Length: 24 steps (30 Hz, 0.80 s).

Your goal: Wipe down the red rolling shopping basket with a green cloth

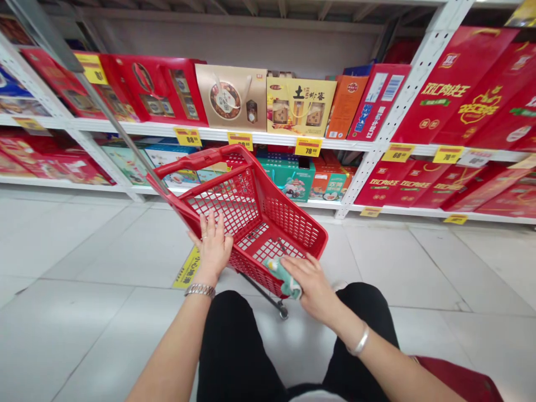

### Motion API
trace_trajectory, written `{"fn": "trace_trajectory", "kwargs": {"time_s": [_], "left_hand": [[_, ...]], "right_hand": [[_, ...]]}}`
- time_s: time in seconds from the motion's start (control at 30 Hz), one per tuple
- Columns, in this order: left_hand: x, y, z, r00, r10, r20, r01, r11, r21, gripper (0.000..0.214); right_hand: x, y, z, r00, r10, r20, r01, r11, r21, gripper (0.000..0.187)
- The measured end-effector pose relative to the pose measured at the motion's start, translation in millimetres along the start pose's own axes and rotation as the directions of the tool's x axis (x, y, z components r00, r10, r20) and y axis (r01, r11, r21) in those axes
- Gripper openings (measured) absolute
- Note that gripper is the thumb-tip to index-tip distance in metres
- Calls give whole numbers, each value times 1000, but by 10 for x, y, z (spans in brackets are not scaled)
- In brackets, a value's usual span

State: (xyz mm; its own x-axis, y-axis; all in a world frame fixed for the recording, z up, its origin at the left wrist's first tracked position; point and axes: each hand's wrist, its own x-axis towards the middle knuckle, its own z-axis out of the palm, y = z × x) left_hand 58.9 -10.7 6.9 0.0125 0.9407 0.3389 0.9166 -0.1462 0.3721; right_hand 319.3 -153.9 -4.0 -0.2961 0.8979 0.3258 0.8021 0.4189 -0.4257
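A red plastic shopping cart basket [293, 223] with lattice sides stands in front of my knees, tilted in my view. My left hand [214, 245] rests on the basket's near side by the rim, fingers stretched out and slightly apart. In my right hand [310, 282] is a crumpled green cloth [282, 274] with white and yellow patches, pressed against the near right side of the basket. My right palm is hidden from view. Inside the basket I see only its lattice floor and a small dark part.
Behind the cart run white metal shelves [355, 144] with gift boxes and yellow price tags. A grey pole [113, 120] slants down from the upper left to the cart. One caster [283, 312] shows below. A yellow floor sticker [187, 271] lies on pale tiles.
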Motion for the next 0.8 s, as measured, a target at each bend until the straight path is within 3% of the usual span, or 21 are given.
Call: {"fn": "trace_trajectory", "kwargs": {"time_s": [0.1,0.2,0.33,0.5,0.67,0.8], "left_hand": [[-18,-45,-16,1000,0,-10,0,1000,-9,65],[-33,-111,-28,1000,-3,-15,3,1000,-28,66],[-67,-160,-62,1000,-2,-14,1,999,-34,67],[-126,-87,-115,1000,-20,-19,20,1000,6,66],[-155,18,-111,999,-39,-1,39,998,46,66],[-153,5,-88,1000,-22,2,22,999,50,64]], "right_hand": [[23,-292,143,998,-53,24,52,998,45,73],[-57,-328,176,995,-90,31,89,995,42,72],[-312,-125,120,991,-135,19,135,991,11,73],[-573,349,-10,986,-166,-13,162,976,-145,72],[-450,802,-275,995,-53,-82,28,959,-281,75],[-263,731,-349,996,-2,-94,-21,972,-234,81]]}}
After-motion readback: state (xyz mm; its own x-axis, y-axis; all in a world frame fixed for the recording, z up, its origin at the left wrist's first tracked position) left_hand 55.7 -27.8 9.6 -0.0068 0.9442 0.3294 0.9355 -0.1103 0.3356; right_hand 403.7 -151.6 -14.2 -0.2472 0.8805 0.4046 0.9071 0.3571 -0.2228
